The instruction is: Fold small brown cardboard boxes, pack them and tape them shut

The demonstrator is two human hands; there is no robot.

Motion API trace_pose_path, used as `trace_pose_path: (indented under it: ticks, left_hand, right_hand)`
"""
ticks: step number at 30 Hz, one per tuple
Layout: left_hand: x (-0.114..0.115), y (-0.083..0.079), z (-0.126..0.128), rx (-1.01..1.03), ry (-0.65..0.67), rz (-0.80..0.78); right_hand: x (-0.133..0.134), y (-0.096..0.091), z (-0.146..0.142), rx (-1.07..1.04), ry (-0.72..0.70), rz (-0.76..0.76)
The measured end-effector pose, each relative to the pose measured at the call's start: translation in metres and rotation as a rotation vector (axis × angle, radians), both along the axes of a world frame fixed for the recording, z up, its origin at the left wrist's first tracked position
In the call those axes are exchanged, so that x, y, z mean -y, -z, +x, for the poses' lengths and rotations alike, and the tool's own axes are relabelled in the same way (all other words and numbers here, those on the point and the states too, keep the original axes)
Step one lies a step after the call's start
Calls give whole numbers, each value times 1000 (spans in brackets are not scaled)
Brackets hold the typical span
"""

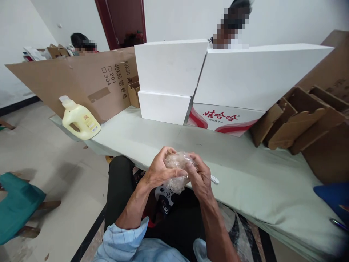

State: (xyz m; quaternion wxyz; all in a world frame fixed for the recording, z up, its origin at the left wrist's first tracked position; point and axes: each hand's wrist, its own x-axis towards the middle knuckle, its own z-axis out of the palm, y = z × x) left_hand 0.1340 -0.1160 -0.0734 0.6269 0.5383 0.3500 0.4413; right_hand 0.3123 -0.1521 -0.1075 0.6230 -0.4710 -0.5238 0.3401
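Note:
Between my two hands is a crumpled bundle of clear plastic film (177,160), held just over the table's near edge. My left hand (163,169) curls round its left side, thumb pressed across the front. On the other side my right hand (200,174) grips the bundle, with its thumb near the left thumb. Whether anything is wrapped inside the film I cannot tell. A small white object (215,179), perhaps a handle, lies on the table just right of my right hand; part of it is hidden.
A pale green cloth covers the table (169,136). White boxes (171,69) and a cardboard sheet (81,82) wall its far side. A yellow jug (80,120) stands left; folded cardboard (297,116) and a pen (338,224) are right. Two people sit beyond. A green-covered stool (20,207) is left.

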Motion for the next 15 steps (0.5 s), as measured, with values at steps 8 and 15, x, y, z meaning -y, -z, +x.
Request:
trace_pose_path:
  ticks: [8,15]
  left_hand:
    - [2,8,-10,-92,111,58]
    - [3,3,-12,-243,199,136]
  right_hand:
    - [-7,8,-7,-91,220,-13]
    - [-9,-27,14,258,-18,75]
